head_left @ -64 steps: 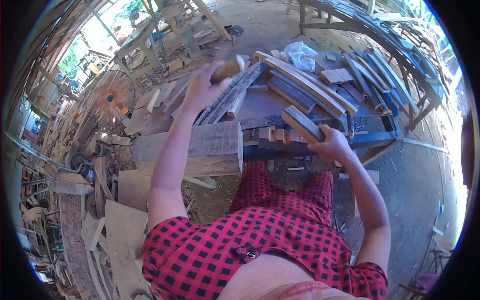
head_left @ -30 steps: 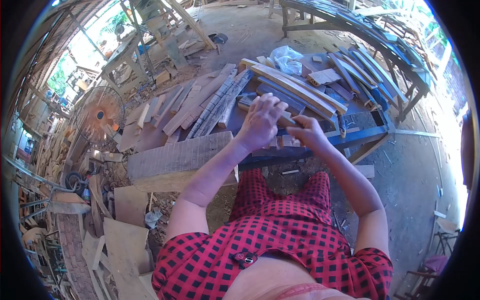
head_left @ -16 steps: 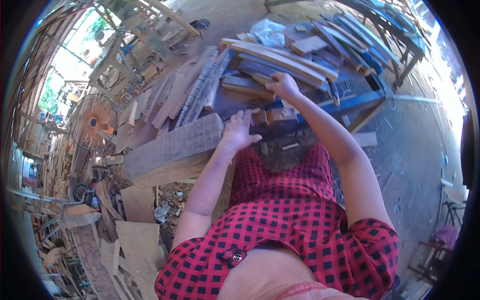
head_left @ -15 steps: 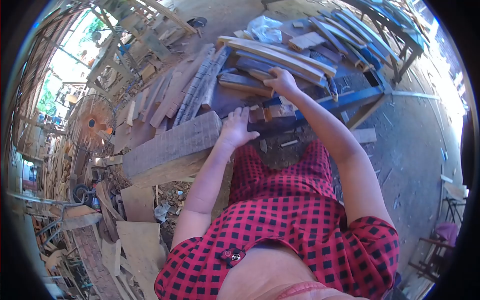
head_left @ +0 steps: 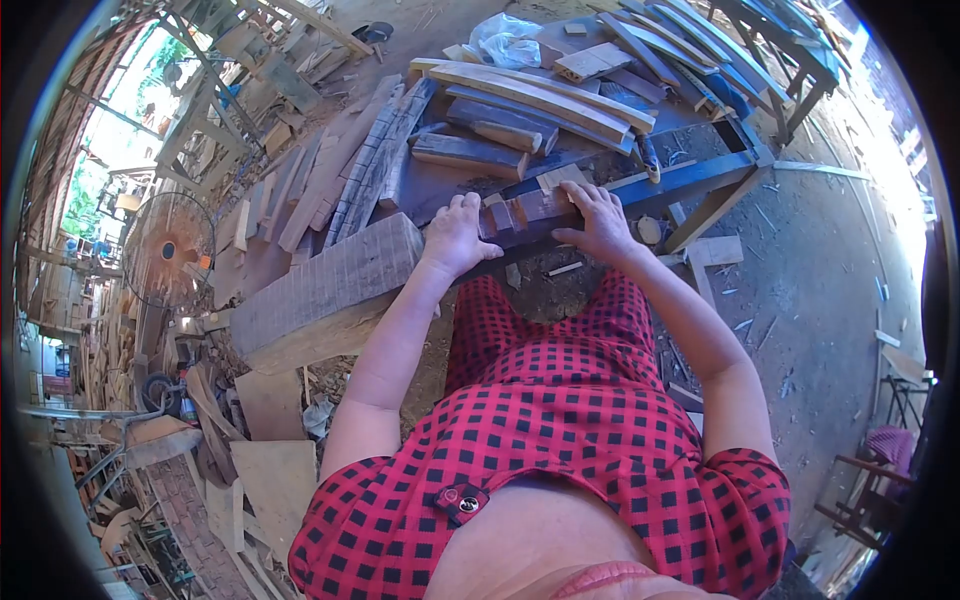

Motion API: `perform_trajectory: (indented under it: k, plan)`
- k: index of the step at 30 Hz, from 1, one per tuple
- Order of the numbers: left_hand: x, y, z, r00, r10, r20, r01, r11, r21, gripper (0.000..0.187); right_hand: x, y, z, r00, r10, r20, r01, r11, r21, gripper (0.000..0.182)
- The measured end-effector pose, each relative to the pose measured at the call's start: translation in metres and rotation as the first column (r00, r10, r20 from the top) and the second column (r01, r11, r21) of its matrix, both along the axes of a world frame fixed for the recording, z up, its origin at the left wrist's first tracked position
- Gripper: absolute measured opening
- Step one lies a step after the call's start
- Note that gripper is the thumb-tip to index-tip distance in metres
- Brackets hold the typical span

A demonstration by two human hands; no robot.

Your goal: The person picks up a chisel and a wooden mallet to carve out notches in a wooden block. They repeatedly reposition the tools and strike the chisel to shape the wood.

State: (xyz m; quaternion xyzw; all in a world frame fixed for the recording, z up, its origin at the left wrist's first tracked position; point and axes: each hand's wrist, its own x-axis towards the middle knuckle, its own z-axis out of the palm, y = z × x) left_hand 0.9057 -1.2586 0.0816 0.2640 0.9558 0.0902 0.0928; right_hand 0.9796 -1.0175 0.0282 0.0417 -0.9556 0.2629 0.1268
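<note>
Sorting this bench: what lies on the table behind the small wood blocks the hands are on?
Behind the small wood blocks lie dark planks and long curved slats. Left hand and right hand cover the blocks' ends.

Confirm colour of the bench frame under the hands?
Blue, the bench frame; clearest in the head view.

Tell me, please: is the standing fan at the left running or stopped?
Cannot tell. The fan stands upright among wood scraps, but its blades behind the round grille are too small and blurred to judge.

Sunlit dirt floor [head_left: 830, 270], prob. open-sided shed
</note>
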Motion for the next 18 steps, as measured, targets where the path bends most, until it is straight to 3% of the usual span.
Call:
perform_trajectory:
  k: [2, 3, 5, 6, 8, 9, 10, 12, 15, 16, 18]
  plan:
    - [0.009, -0.005, 0.005, 0.971, -0.073, -0.229, 0.104, 0.987, 0.126, 0.079, 0.0, -0.004, -0.007, 0.994, -0.074, -0.075, 0.066, 0.992, -0.104, 0.069]
    - [0.013, -0.007, 0.009, 0.969, -0.081, -0.231, 0.112, 0.986, 0.124, 0.079, 0.0, -0.003, -0.008, 0.994, -0.082, -0.077, 0.074, 0.992, -0.106, 0.069]
    - [0.018, -0.007, 0.02, 0.973, -0.055, -0.222, 0.131, 0.929, 0.346, 0.069, 0.003, 0.001, -0.006, 0.993, -0.041, -0.114, 0.022, 0.987, -0.159, 0.067]
    - [0.014, -0.009, 0.017, 0.973, -0.061, -0.223, 0.138, 0.928, 0.347, 0.069, 0.004, 0.001, -0.005, 0.992, -0.047, -0.115, 0.029, 0.987, -0.157, 0.067]
    - [0.006, -0.013, 0.008, 1.0, -0.015, 0.015, 0.002, 0.787, 0.617, 0.054, 0.004, 0.001, -0.002, 0.992, -0.014, -0.125, -0.002, 0.991, -0.131, 0.061]
    - [0.004, -0.014, 0.003, 0.954, 0.002, 0.298, -0.224, 0.664, 0.713, 0.042, 0.002, 0.001, -0.004, 0.991, -0.013, -0.13, -0.004, 0.992, -0.129, 0.061]
    - [0.002, -0.014, 0.0, 0.956, 0.003, 0.293, -0.221, 0.662, 0.716, 0.042, 0.001, 0.0, -0.008, 0.991, -0.024, -0.132, 0.011, 0.995, -0.097, 0.057]
    - [-0.003, -0.015, -0.007, 0.811, -0.049, 0.583, -0.512, 0.423, 0.748, 0.032, 0.0, -0.001, -0.013, 0.99, -0.028, -0.141, 0.02, 0.998, -0.06, 0.054]
    - [-0.012, -0.024, -0.011, 0.726, -0.033, 0.687, -0.634, 0.355, 0.687, 0.022, 0.003, 0.0, -0.01, 0.992, -0.026, -0.121, 0.019, 0.998, -0.056, 0.051]
    - [-0.014, -0.029, -0.008, 0.731, -0.023, 0.682, -0.634, 0.347, 0.691, 0.022, 0.004, 0.001, -0.009, 0.992, -0.012, -0.127, 0.005, 0.998, -0.057, 0.051]
    - [-0.02, -0.039, -0.002, 0.794, -0.061, 0.605, -0.584, 0.199, 0.787, 0.017, 0.007, 0.004, -0.007, 0.998, 0.025, -0.057, -0.03, 0.996, -0.079, 0.051]
